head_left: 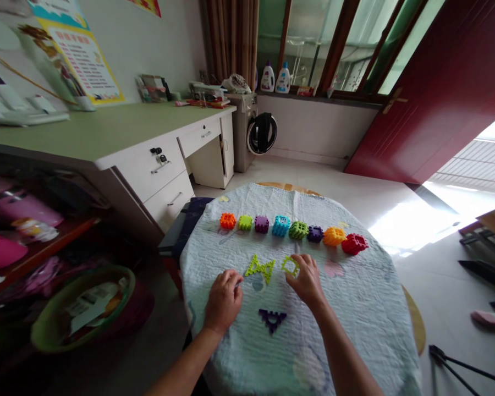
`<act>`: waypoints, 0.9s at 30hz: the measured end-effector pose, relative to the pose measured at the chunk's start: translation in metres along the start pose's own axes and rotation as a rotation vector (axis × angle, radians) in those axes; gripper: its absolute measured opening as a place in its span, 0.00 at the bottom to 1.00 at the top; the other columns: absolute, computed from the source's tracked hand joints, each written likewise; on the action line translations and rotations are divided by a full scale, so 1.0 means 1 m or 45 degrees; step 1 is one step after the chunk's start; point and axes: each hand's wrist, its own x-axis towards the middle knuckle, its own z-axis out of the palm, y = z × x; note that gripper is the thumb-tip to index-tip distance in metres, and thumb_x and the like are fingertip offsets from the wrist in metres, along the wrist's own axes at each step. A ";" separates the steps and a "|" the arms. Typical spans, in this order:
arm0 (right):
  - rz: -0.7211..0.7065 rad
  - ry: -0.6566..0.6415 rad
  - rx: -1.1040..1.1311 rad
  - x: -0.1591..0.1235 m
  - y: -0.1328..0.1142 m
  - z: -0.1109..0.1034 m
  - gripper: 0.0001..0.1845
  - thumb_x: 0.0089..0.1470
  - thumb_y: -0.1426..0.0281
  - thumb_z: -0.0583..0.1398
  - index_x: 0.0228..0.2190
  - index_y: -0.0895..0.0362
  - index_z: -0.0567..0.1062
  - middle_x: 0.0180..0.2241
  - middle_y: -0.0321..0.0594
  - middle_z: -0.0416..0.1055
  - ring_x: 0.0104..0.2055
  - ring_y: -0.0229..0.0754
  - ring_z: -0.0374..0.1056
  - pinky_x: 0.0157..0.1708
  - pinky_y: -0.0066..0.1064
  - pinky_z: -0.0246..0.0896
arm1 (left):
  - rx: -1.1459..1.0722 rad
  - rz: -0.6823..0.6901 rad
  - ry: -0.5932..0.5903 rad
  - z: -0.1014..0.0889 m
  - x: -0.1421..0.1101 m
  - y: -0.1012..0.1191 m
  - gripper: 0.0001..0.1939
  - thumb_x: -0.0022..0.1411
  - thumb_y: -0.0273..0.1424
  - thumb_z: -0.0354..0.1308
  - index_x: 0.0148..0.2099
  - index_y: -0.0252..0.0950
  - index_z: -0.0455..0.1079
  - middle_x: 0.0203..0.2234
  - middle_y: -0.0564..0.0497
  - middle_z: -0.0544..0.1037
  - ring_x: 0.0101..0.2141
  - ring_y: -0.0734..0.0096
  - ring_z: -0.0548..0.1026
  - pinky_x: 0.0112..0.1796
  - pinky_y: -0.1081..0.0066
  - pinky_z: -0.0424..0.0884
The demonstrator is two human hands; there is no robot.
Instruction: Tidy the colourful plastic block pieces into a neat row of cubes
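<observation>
My right hand (pixel 307 279) pinches the edge of a yellow-green toothed plastic building piece (pixel 287 265) with an open middle. Just left of that piece lie yellow-green triangular building pieces (pixel 259 268), their tips close together on the cloth. My left hand (pixel 224 300) rests beside them with its fingers curled in; whatever may be between the fingertips is too small to make out. Between my forearms lies a dark purple triangular piece (pixel 272 319). Farther back stands a row of assembled toothed blocks, from an orange cube (pixel 227 221) at the left to a red block (pixel 355 243) at the right.
A pale patterned cloth (pixel 355 308) covers the round table. A dark stool (pixel 181 231) touches its left side, near a desk (pixel 148 124) with drawers. A green-rimmed basket (pixel 45 346) stands on the floor at left. Black metal legs (pixel 454 357) stick out at right.
</observation>
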 end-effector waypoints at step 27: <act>-0.248 -0.380 -0.197 0.172 -0.109 0.060 0.23 0.51 0.64 0.61 0.50 0.53 0.72 0.52 0.47 0.69 0.56 0.56 0.55 0.55 0.49 0.45 | -0.031 -0.087 0.004 0.000 0.000 0.006 0.12 0.54 0.18 0.50 0.38 0.39 0.66 0.37 0.48 0.72 0.41 0.62 0.70 0.45 0.59 0.69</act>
